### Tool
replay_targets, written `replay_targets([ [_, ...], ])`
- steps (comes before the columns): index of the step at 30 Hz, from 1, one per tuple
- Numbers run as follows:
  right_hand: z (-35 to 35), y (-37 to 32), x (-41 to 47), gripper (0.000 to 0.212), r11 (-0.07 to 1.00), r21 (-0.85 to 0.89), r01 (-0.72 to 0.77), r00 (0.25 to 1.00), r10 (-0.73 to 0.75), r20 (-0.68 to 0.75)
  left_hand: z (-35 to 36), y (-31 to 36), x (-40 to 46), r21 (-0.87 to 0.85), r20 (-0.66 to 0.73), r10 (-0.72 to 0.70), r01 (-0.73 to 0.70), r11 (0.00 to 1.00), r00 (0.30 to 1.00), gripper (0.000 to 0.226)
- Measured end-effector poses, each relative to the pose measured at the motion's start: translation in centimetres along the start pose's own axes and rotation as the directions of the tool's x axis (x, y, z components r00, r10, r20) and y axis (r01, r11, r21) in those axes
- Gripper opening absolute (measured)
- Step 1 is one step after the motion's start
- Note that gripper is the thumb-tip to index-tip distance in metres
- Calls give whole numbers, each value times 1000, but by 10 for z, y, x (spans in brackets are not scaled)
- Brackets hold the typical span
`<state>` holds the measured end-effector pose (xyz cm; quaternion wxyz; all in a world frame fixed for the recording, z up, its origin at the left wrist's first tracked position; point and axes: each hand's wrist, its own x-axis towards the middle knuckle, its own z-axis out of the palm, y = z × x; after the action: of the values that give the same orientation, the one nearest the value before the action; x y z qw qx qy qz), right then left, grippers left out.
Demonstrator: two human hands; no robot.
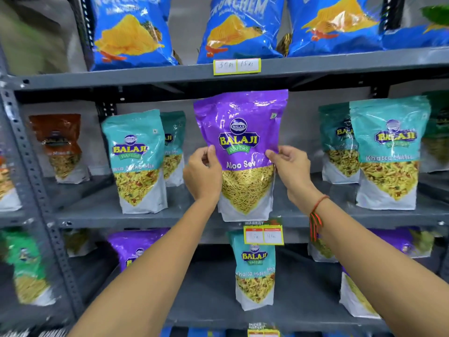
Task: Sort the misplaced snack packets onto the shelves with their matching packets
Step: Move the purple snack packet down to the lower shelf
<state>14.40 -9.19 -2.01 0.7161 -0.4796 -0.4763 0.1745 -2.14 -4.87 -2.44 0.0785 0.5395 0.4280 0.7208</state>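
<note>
Both hands hold the purple Aloo Sev packet [241, 152] upright at the middle shelf [97, 216]: the left hand [202, 175] pinches its edge at 9 o'clock and the right hand [290, 167] pinches its edge at 3 o'clock. Teal mix packets [137, 161] stand at 9 and 3 o'clock. At 6 o'clock, one teal packet [256, 268] stands on the lower shelf near more purple packets [128, 246].

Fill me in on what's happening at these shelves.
A person is holding a purple Aloo Sev packet with both hands, the left hand and right hand gripping its sides, in front of the middle shelf. That shelf carries teal mix packets, so the purple one looks misplaced. More purple packets sit on the shelf below, beside one teal packet.
</note>
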Motion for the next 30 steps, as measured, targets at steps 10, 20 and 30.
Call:
replay_targets([
  [10, 30, 18, -120, 27, 996, -31, -81, 979, 85, 188, -129, -42, -67, 58, -68, -7, 11, 998, 998, 26],
  [20, 49, 161, -186, 11, 937, -309, -165, 922, 258, 288, -154, -173, -155, 364, 65, -181, 146, 920, 981, 22],
  [30, 90, 269, -144, 31, 819, -553, -154, 893, 355, 277, -91, -282, -145, 528, 103, -335, 234, 816, 937, 19],
])
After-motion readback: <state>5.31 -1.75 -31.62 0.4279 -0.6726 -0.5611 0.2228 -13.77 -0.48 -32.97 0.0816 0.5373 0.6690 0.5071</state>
